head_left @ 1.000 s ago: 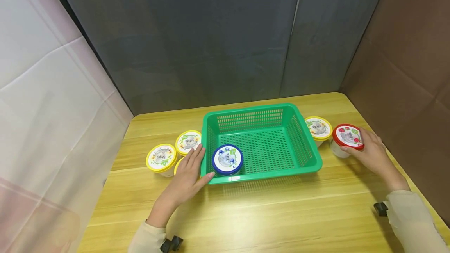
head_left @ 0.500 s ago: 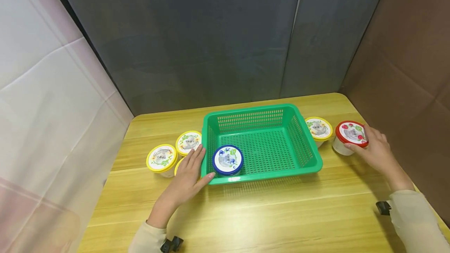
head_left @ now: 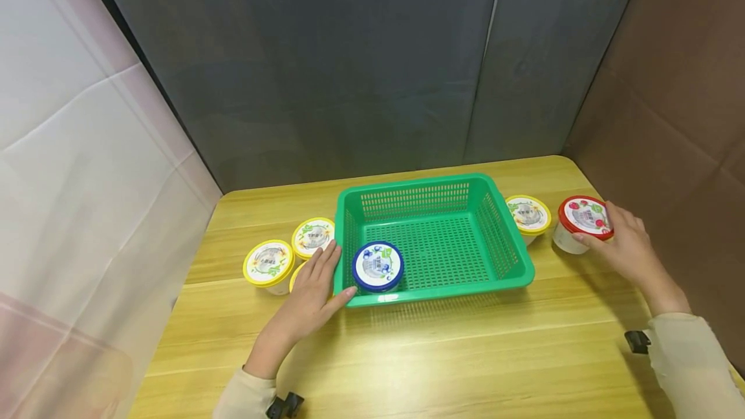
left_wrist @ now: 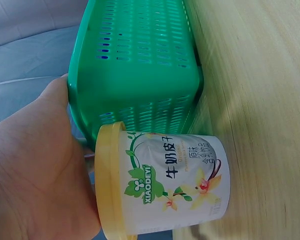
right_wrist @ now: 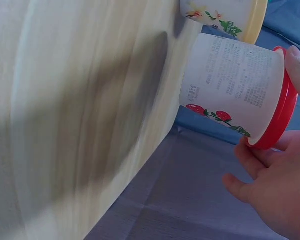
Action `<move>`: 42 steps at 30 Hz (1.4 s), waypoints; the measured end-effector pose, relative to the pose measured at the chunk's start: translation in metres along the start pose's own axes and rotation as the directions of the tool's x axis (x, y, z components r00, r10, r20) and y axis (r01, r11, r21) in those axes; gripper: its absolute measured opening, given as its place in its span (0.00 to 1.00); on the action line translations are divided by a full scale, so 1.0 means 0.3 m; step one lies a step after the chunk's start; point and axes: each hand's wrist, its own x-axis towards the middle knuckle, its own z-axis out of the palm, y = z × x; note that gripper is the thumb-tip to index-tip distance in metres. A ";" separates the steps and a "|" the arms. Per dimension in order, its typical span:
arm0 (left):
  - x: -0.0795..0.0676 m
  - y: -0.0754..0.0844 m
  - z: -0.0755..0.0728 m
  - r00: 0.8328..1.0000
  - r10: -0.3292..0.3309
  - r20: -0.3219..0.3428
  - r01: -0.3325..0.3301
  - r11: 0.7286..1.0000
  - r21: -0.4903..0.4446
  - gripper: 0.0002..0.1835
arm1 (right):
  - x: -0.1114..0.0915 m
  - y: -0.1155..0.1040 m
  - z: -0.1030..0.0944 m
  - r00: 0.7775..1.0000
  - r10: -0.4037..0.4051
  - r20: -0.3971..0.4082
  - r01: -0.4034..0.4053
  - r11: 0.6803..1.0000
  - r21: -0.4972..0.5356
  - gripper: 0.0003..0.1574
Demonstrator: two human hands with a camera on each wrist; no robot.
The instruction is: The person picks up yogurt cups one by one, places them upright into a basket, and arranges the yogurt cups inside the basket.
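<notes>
My right hand [head_left: 628, 247] grips the lid of a red-lidded tub [head_left: 573, 241], thumb on one side and fingers on the other. The tub stands upright at the table's right, close over the wood in the right wrist view, where its white side [right_wrist: 235, 80] shows strawberries. With straight fingers, my left hand [head_left: 311, 290] rests on the left rim of a green plastic basket [head_left: 431, 296]. A blue-lidded tub [head_left: 378, 266] sits in the basket's near left corner. Beneath the left palm, a yellow-lidded tub [left_wrist: 175, 185] stands against the basket, mostly hidden in the head view.
Two more yellow-lidded tubs, a nearer one [head_left: 269, 264] and a farther one [head_left: 313, 236], stand left of the basket. Another yellow-lidded tub [head_left: 528, 215] is between the basket and the red-lidded one. A brown panel [head_left: 675, 102] borders the table's right edge.
My right hand has shifted the red-lidded tub to the right and slightly back, away from the yellow-lidded tub beside it. The left hand and basket have stayed in place.
</notes>
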 end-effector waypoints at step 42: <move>-0.006 0.004 -0.012 1.000 -0.005 -0.003 0.005 1.000 0.000 0.45 | 0.054 -0.176 -0.121 1.000 -0.020 -0.010 0.021 1.000 0.015 0.65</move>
